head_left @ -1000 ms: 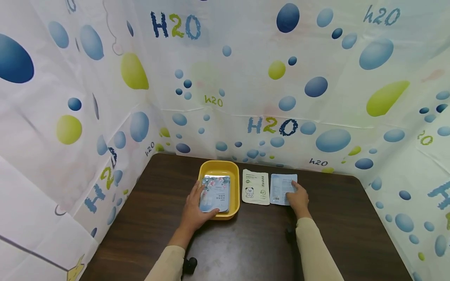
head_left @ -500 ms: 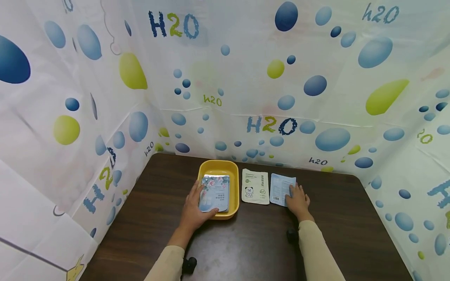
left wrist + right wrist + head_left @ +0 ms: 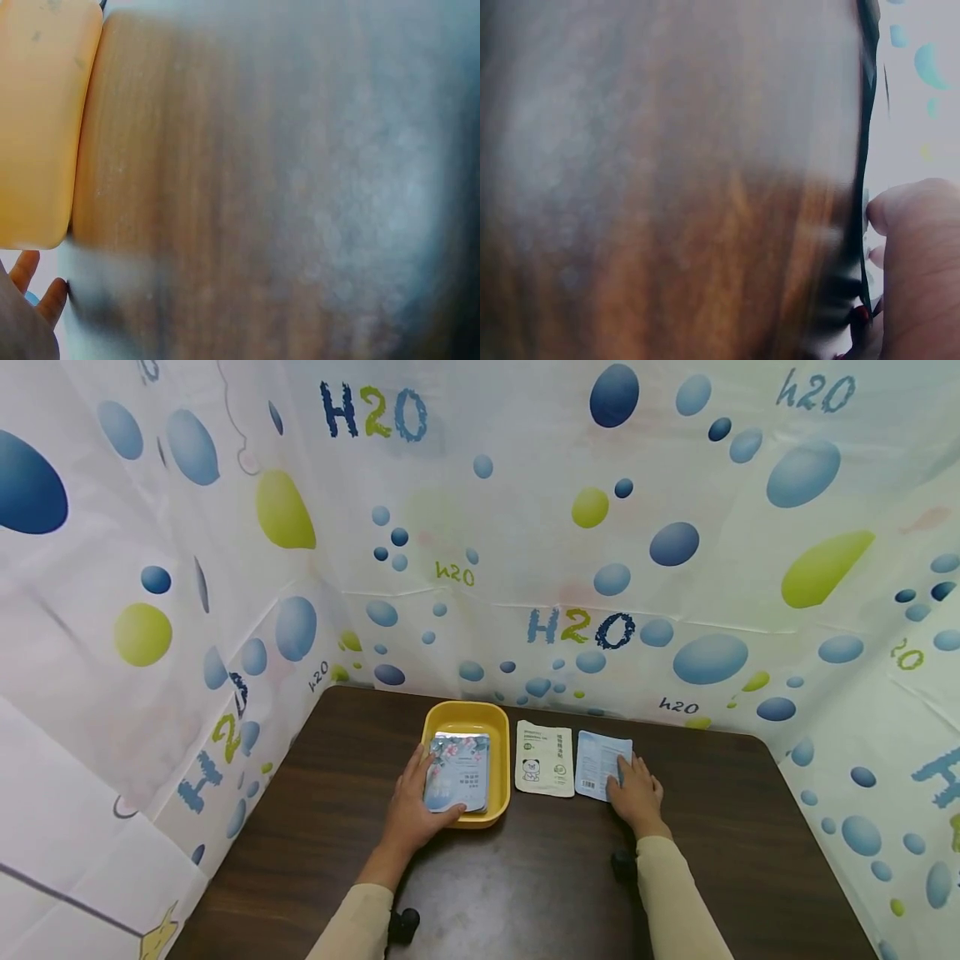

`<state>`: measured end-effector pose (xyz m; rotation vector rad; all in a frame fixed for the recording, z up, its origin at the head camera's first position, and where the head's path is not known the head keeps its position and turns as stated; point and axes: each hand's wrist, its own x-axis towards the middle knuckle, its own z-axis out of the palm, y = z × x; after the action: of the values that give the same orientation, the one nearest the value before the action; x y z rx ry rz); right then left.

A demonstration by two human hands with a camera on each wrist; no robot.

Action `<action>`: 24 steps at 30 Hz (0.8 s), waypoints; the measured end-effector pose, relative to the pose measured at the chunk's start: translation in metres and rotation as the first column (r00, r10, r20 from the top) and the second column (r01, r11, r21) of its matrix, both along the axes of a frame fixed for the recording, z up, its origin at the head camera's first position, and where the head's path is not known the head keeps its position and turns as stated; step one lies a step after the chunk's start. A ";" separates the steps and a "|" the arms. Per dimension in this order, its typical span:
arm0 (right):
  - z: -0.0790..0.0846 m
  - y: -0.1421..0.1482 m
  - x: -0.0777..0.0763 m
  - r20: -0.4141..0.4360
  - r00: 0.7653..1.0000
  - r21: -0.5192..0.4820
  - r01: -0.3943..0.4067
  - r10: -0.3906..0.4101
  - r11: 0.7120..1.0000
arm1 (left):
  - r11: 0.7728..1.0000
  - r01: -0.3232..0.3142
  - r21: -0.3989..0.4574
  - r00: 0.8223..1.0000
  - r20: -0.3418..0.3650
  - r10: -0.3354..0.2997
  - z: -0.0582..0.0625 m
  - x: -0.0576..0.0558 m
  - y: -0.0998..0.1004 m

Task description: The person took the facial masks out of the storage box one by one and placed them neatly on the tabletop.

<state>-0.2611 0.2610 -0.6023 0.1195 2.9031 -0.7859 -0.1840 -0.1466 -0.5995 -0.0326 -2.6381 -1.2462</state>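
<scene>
The flat blue packet [image 3: 596, 763] has turned a bit — right hand [image 3: 636, 789] touches it, can't tell if pinching. Left hand [image 3: 415, 802] spreads wide at the smooth yellow tub [image 3: 503, 760].

Left hand [image 3: 412, 802] with thumb spread from fingers, right hand [image 3: 637, 790] palm down, well apart

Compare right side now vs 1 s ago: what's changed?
The right-hand light blue packet has turned slightly clockwise in the head view. The right hand has shifted slightly toward the person, staying at that packet's right side. No visible new grasp or release. Unchanged: white packet, yellow tray with its packets, left hand at the tray.
</scene>
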 end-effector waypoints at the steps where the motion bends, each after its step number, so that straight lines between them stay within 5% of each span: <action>1: 0.000 0.000 0.000 0.000 1.000 0.000 0.000 0.000 1.000 | 1.000 0.000 0.001 1.000 0.002 0.000 0.000 0.000 0.000; 24: -0.005 0.001 0.002 -0.109 0.990 -0.133 0.074 -0.089 0.988 | 1.000 0.003 0.011 1.000 0.024 -0.003 0.004 0.002 0.000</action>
<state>-0.2592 0.2625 -0.6072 0.1878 2.9599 -1.0233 -0.1822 -0.1462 -0.5950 -0.0194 -2.6524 -1.2705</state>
